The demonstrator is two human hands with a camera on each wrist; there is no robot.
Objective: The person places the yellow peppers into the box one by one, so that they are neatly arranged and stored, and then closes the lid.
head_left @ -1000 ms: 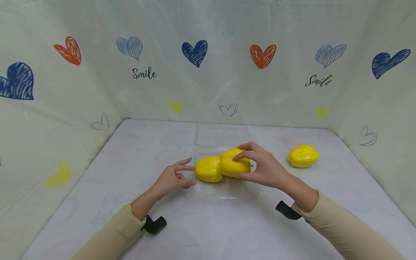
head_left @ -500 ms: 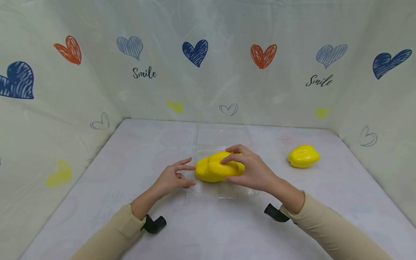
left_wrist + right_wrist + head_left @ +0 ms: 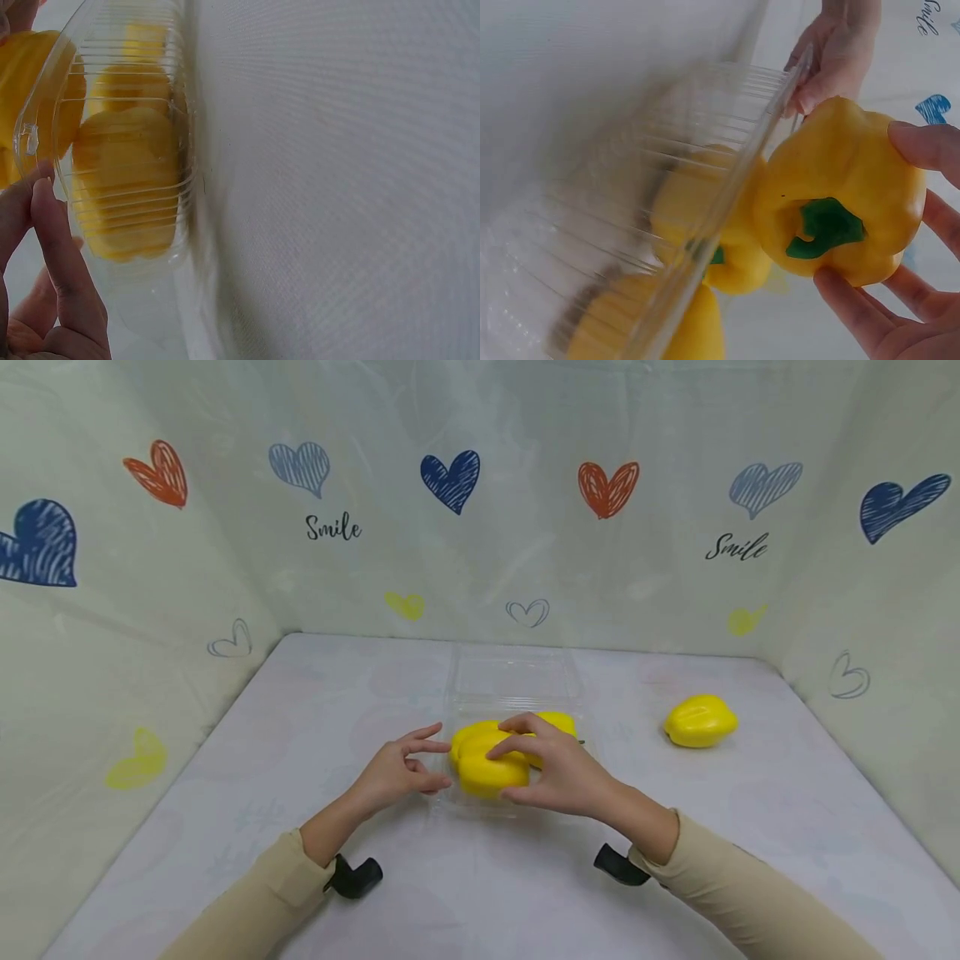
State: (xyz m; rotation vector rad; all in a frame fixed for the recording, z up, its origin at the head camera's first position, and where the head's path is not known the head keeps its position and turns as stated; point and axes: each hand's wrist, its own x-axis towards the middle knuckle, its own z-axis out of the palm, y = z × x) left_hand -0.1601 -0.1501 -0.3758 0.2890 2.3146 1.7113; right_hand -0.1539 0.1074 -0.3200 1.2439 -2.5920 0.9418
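Plainly, a yellow pepper (image 3: pixel 480 774) sits between thumb and fingers, clamped in the right hand's grip (image 3: pixel 566 770).

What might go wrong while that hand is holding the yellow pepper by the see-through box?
The right hand holds the smooth, round pepper just with its fingers, so it might slip. It could also bump the peppers inside, making one roll or sit crooked. And the box looks like thin plastic: a knock might slide it, though the left hand is at its rim.
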